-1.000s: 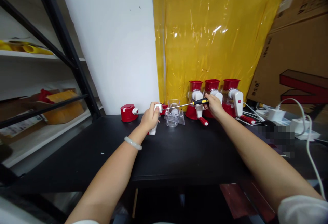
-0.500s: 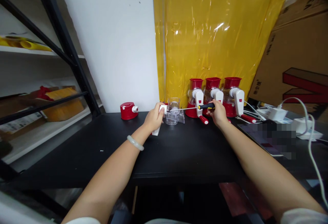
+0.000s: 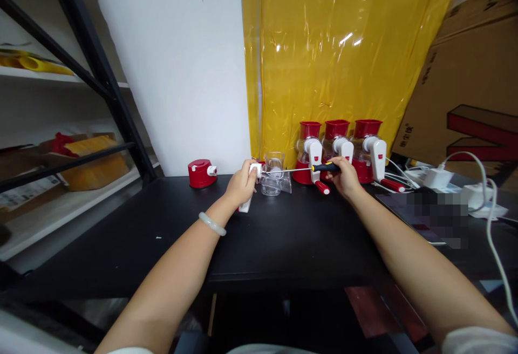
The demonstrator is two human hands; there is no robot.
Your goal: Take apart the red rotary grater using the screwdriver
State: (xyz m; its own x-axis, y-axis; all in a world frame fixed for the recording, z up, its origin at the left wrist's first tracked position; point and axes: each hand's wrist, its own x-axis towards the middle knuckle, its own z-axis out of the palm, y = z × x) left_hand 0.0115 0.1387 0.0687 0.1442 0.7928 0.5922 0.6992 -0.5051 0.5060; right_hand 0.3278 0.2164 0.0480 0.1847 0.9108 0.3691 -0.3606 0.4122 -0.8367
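My left hand [image 3: 242,182] is closed around a white crank handle [image 3: 245,205], its thicker end toward the right. In my right hand [image 3: 343,177] is a screwdriver [image 3: 326,167] with a black and yellow grip, held level. Its long shaft points left, and the tip meets the white end of the crank handle. Just behind the shaft a clear plastic housing [image 3: 271,185] stands on the black table. To the left sits a red base [image 3: 202,175] with a white knob on its side. Fingers partly hide the crank handle.
Three red-and-white rotary graters [image 3: 311,154] stand in a row at the back right. A tablet [image 3: 413,216], white chargers [image 3: 439,177] and cables lie at the right. A black metal rack [image 3: 117,111] rises at the left, and a cardboard box [image 3: 465,89] leans behind.
Both hands keep their hold, and the screwdriver stays against the crank handle. The view has shifted very slightly; my left hand appears a touch further left.
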